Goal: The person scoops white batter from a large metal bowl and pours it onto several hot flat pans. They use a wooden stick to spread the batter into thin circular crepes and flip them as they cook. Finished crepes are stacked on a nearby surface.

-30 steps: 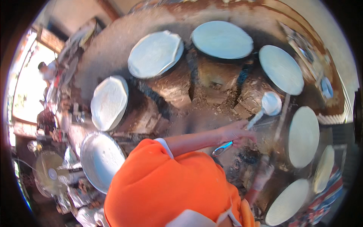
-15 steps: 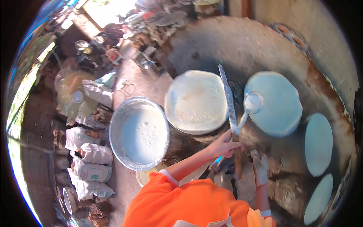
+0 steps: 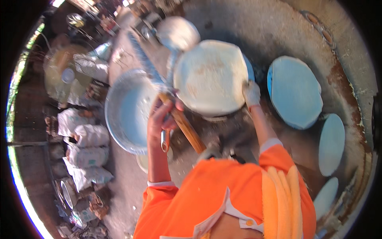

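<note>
My left hand point(image 3: 161, 115) is wrapped round the wooden handle point(image 3: 184, 125) of a long flat blade point(image 3: 141, 55) coated with pale batter. The same hand also holds a ladle point(image 3: 178, 34), its bowl blurred beyond the basin and its hooked handle end below my fingers. Under these tools, the metal basin point(image 3: 109, 119) holds white batter point(image 3: 133, 107). My right hand point(image 3: 251, 95), in a whitish glove, is closed at the right edge of a large round pancake point(image 3: 211, 75) with brownish patches. The glove and blur partly hide its fingertips.
A second round white sheet point(image 3: 296, 93) lies on the grey surface to the right. Two more pale rounds point(image 3: 331, 145) are near the curved right rim. White sacks point(image 3: 93, 135) are stacked at left, near a yellowish round container point(image 3: 55, 75).
My left hand has swung the blade and ladle leftward, from between the two rounds to over the basin. My right hand has moved up to the pancake's edge. The view has shifted.
</note>
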Action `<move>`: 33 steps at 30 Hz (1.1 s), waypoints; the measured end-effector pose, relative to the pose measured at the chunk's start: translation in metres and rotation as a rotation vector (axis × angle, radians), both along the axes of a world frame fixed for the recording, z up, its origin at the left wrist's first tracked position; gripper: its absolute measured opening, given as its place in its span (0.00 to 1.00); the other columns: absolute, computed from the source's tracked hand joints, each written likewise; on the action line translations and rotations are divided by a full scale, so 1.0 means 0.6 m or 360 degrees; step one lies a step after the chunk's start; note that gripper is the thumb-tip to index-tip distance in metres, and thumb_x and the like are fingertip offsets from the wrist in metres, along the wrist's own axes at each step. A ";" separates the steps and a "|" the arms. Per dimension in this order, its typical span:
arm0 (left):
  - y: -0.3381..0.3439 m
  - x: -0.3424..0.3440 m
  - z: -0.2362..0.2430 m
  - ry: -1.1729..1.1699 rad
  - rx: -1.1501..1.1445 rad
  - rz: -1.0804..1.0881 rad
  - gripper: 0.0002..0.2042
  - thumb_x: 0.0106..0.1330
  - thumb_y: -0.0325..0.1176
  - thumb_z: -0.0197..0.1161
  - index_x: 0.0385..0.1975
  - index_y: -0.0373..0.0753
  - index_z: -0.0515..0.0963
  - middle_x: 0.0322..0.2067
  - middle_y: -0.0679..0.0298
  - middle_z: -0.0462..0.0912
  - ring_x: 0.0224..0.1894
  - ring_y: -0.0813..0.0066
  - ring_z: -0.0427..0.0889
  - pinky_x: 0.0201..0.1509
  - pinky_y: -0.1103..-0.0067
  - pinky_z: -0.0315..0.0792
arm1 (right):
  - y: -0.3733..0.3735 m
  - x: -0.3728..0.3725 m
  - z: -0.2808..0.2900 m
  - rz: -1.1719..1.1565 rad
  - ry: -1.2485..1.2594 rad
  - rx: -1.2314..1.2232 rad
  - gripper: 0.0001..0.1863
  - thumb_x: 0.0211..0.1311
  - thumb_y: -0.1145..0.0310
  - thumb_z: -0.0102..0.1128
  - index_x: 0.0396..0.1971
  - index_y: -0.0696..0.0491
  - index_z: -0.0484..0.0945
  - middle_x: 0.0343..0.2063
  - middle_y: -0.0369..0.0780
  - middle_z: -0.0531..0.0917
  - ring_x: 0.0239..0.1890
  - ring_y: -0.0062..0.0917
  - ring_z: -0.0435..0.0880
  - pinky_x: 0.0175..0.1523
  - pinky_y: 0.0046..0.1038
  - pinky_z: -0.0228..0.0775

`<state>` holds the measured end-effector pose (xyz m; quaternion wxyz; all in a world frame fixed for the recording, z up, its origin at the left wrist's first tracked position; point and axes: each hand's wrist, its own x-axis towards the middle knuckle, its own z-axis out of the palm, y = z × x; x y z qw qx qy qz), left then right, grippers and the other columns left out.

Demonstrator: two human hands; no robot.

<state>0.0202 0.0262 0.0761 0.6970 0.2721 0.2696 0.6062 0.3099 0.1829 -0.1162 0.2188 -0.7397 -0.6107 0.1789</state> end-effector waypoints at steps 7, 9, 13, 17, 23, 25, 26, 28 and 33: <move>-0.009 -0.016 -0.047 -0.0269 -0.0336 0.0452 0.14 0.68 0.28 0.42 0.51 0.32 0.62 0.34 0.56 0.74 0.06 0.89 0.53 0.07 0.91 0.54 | -0.073 -0.019 0.159 -0.0003 0.0136 0.0182 0.20 0.59 0.55 0.49 0.33 0.60 0.77 0.29 0.51 0.79 0.32 0.39 0.78 0.35 0.35 0.68; -0.025 -0.039 -0.084 0.0007 -0.0629 0.0606 0.15 0.68 0.30 0.42 0.52 0.33 0.63 0.33 0.60 0.76 0.05 0.89 0.52 0.07 0.91 0.52 | -0.083 0.004 0.177 -0.0049 0.0362 0.0142 0.17 0.60 0.58 0.50 0.35 0.59 0.77 0.27 0.47 0.79 0.29 0.31 0.77 0.33 0.30 0.68; -0.043 -0.036 -0.127 0.0083 -0.0513 0.0512 0.15 0.69 0.31 0.41 0.52 0.30 0.62 0.36 0.58 0.75 0.06 0.91 0.55 0.07 0.91 0.54 | -0.060 0.107 0.179 -0.0303 0.1002 0.0506 0.09 0.59 0.72 0.51 0.36 0.61 0.74 0.28 0.38 0.78 0.27 0.20 0.72 0.31 0.20 0.65; -0.007 0.020 -0.122 -0.0101 -0.0375 0.0077 0.16 0.70 0.31 0.40 0.51 0.27 0.61 0.37 0.57 0.74 0.07 0.91 0.57 0.08 0.92 0.56 | -0.084 0.386 0.078 -0.0609 0.1319 0.0799 0.12 0.61 0.72 0.46 0.42 0.63 0.69 0.36 0.44 0.77 0.36 0.27 0.76 0.39 0.26 0.72; 0.020 0.128 -0.054 0.0247 -0.0387 -0.0083 0.15 0.69 0.29 0.39 0.52 0.29 0.60 0.34 0.54 0.74 0.07 0.91 0.57 0.08 0.92 0.54 | -0.144 0.551 0.034 -0.1211 -0.1053 -0.0215 0.22 0.56 0.51 0.46 0.42 0.51 0.75 0.49 0.42 0.73 0.52 0.37 0.70 0.56 0.34 0.63; 0.037 0.174 0.001 0.0611 -0.0424 -0.0152 0.15 0.68 0.28 0.41 0.52 0.31 0.59 0.32 0.54 0.75 0.07 0.90 0.58 0.08 0.92 0.54 | -0.149 0.572 -0.013 -0.1202 -0.0966 -0.0018 0.28 0.56 0.47 0.45 0.51 0.52 0.70 0.53 0.43 0.71 0.55 0.38 0.68 0.58 0.34 0.60; 0.046 0.190 0.026 0.0814 -0.0426 -0.0220 0.15 0.67 0.28 0.43 0.52 0.33 0.59 0.31 0.53 0.76 0.07 0.89 0.59 0.09 0.92 0.54 | -0.148 0.554 -0.005 -0.1175 -0.1043 0.0007 0.30 0.55 0.47 0.47 0.53 0.53 0.68 0.53 0.44 0.71 0.53 0.39 0.70 0.57 0.34 0.62; 0.070 0.208 0.073 0.0940 -0.0326 -0.0381 0.16 0.65 0.27 0.45 0.53 0.34 0.59 0.30 0.54 0.76 0.07 0.89 0.59 0.09 0.93 0.52 | -0.148 0.518 0.047 -0.1227 -0.0357 0.0514 0.33 0.53 0.48 0.53 0.54 0.54 0.66 0.48 0.47 0.75 0.47 0.41 0.75 0.51 0.36 0.67; 0.111 0.244 -0.019 -0.0106 0.0050 -0.0613 0.20 0.65 0.30 0.47 0.55 0.31 0.56 0.30 0.52 0.74 0.05 0.89 0.56 0.06 0.91 0.50 | -0.152 0.610 -0.006 -0.1135 0.0913 0.0233 0.22 0.50 0.59 0.60 0.38 0.63 0.75 0.32 0.46 0.81 0.30 0.30 0.80 0.38 0.28 0.70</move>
